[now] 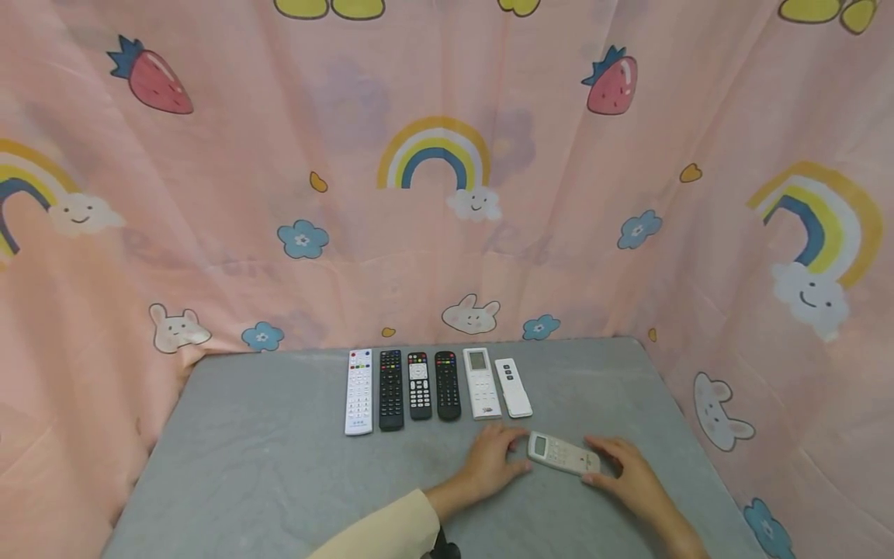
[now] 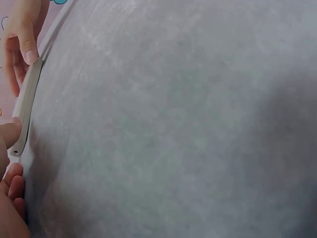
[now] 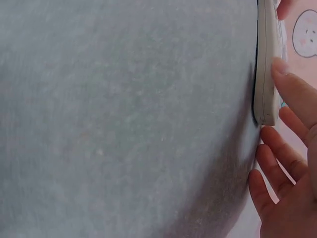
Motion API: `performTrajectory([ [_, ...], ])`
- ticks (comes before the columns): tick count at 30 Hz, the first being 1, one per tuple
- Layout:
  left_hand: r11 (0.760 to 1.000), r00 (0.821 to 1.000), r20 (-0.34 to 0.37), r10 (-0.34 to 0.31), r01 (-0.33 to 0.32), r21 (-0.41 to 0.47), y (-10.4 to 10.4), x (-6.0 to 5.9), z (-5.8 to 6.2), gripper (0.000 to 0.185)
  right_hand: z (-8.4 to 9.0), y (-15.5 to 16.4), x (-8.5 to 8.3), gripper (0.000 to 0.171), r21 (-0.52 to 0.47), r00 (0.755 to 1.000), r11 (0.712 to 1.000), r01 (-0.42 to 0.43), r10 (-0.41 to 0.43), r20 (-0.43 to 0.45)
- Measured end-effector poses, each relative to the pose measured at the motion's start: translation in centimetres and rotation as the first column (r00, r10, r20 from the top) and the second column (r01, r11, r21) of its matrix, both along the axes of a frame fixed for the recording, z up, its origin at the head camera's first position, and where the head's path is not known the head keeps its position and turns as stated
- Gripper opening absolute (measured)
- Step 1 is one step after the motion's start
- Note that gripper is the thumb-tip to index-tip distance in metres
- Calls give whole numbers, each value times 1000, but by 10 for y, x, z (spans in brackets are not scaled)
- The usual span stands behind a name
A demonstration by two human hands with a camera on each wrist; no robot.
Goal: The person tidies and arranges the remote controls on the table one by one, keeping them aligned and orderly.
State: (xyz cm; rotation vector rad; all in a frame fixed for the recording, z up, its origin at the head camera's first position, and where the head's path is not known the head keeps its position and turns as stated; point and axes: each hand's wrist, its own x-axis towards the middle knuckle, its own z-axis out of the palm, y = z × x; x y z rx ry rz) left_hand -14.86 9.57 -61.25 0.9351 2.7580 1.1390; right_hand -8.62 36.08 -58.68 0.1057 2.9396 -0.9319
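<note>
A pale grey-beige air conditioner remote (image 1: 563, 455) with a small display lies slightly slanted on the front right of the grey table, between the two hands. My left hand (image 1: 491, 463) holds its display end, thumb on the near edge and index finger at the far corner. At the other end my right hand (image 1: 634, 481) holds it with thumb and index finger across its width. In the right wrist view, the right thumb (image 3: 292, 91) rests against the side of the remote, and the other fingers spread below its end. The left wrist view catches the remote (image 2: 28, 96) edge-on.
Several remotes stand in a row near the back of the grey table (image 1: 244, 442): a long white one (image 1: 359, 392), black ones (image 1: 391, 392), a white one with a display (image 1: 481, 384) and a small white one (image 1: 513, 388). A pink patterned curtain (image 1: 419, 264) surrounds the table.
</note>
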Motion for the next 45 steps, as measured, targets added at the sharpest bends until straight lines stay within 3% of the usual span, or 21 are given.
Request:
performTrajectory([
  [8,1000,998,62,20,-19,-9,3,0,0,49,-1,3,2,60,3,1000,1000,-24,25,-12],
  [29,986,986,35,163,-165,40,13,5,-8,33,6,4,3,56,-3,997,997,-72,72,0],
  [37,966,985,76,155,-167,195,13,-1,1,27,16,4,2,55,-13,996,997,-82,82,-36],
  [41,951,984,91,156,-174,255,11,-7,9,24,23,1,0,56,-78,999,996,-50,51,6],
  [45,950,981,100,165,-185,253,10,-11,12,23,22,-3,0,58,-135,997,990,-29,38,65],
])
